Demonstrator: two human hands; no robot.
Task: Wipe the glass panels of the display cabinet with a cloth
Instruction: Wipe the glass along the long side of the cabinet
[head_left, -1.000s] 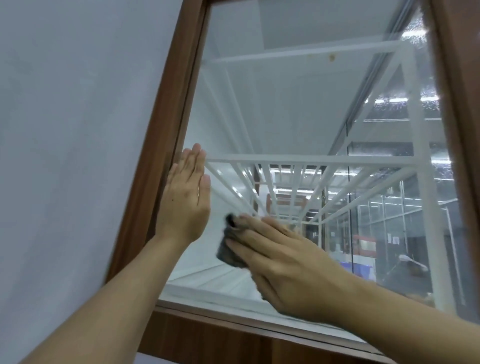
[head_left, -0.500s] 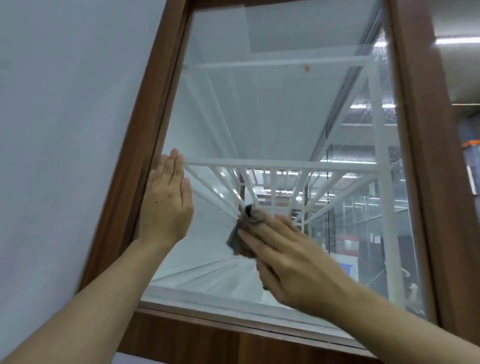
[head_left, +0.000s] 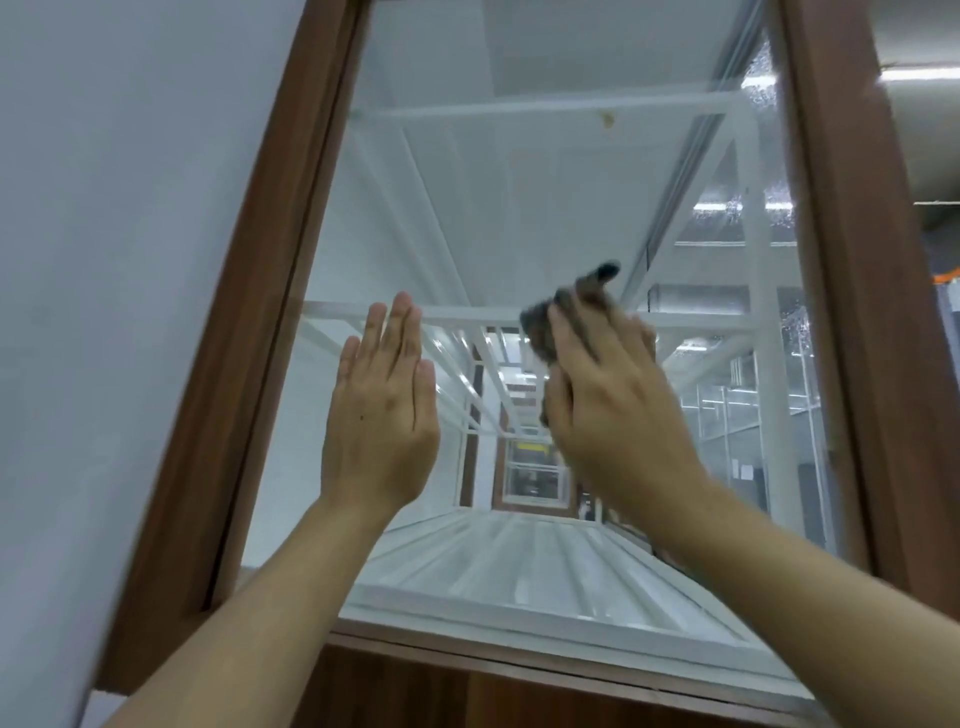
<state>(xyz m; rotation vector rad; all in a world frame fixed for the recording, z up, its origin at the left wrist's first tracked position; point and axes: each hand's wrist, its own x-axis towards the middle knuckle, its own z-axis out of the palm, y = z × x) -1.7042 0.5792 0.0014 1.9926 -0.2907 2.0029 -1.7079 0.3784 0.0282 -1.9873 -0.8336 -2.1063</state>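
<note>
While the head view tilts up at the cabinet, the cloth (head_left: 566, 312), a small dark grey wad, sits against the glass panel (head_left: 519, 182) about mid-height and right of centre, bunched under the right hand (head_left: 613, 405). That hand's fingers lie over the wad, and the thumb seems to tuck round its lower fold (blur makes the grip hard to read). The left hand (head_left: 379, 415) is flat, fingers straight and together, up at the pane nearer the left side of the wooden frame (head_left: 249, 364), holding nothing. I judge the cloth light, soft and easily crumpled, best held as a pad under the fingers with loose corners gathered in. The pane is stiff, smooth and breakable, so even, moderate pressure suits it.
</note>
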